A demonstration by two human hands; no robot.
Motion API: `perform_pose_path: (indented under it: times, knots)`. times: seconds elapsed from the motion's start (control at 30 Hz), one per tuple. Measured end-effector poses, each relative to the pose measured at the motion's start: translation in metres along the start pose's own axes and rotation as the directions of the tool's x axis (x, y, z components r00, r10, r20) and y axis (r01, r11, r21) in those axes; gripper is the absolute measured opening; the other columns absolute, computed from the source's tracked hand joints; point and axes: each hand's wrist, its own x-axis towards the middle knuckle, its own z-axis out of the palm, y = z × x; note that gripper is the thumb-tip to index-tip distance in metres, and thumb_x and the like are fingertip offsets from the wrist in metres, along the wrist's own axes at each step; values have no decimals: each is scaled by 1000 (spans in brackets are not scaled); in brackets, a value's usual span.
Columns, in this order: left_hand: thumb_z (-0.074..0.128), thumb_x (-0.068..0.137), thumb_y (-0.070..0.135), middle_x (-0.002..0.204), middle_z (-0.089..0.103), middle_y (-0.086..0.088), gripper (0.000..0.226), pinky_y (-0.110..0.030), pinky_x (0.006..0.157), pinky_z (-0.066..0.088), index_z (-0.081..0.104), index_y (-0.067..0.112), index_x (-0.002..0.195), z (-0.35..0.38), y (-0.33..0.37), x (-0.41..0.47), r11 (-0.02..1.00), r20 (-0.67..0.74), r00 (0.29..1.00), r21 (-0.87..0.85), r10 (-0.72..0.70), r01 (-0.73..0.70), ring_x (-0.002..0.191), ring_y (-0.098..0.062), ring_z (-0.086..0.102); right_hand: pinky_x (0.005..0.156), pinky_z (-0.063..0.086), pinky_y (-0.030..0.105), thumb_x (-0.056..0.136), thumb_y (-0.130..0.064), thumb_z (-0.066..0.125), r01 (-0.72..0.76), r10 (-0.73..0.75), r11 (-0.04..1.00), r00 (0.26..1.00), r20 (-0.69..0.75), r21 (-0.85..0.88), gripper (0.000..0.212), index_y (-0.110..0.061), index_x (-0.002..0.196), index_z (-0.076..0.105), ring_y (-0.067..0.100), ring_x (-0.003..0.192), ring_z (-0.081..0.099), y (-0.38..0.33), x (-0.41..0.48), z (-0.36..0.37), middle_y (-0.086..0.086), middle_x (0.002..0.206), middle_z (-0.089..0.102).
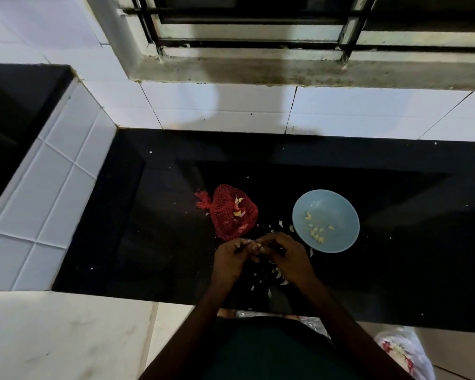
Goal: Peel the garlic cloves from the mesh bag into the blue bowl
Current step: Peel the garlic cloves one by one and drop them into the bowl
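A red mesh bag lies on the black counter, with a few pale garlic cloves showing through its netting. To its right stands the blue bowl, holding several small peeled cloves. Just in front of the bag, my left hand and my right hand meet fingertip to fingertip. Both pinch a small garlic clove between them; the clove is mostly hidden by the fingers.
Bits of white garlic skin lie scattered on the counter under and around my hands. A white tiled wall rises behind and to the left. A plastic bag sits on the floor at the lower right.
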Motion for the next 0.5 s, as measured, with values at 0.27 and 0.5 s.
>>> perform_pose_path:
  times: [0.27, 0.5]
  knots:
    - [72, 89, 19, 90, 77, -19, 17, -33, 82, 58, 77, 3, 94, 13, 10, -8, 963, 29, 997, -259, -71, 77, 83, -24, 72, 78, 52, 25, 85, -14, 69, 156, -166, 981, 983, -77, -114, 5, -19, 86, 70, 6, 87, 64, -10, 9, -10, -12, 90, 64]
    - [73, 87, 26, 103, 71, -26, 36, -48, 99, 50, 71, -6, 103, 27, 18, -16, 879, 62, 984, -444, -166, 176, 99, -33, 66, 63, 37, 26, 80, 6, 61, 417, -392, 807, 908, 149, -418, 23, -12, 92, 55, 14, 78, 48, -21, 16, -14, -3, 98, 47]
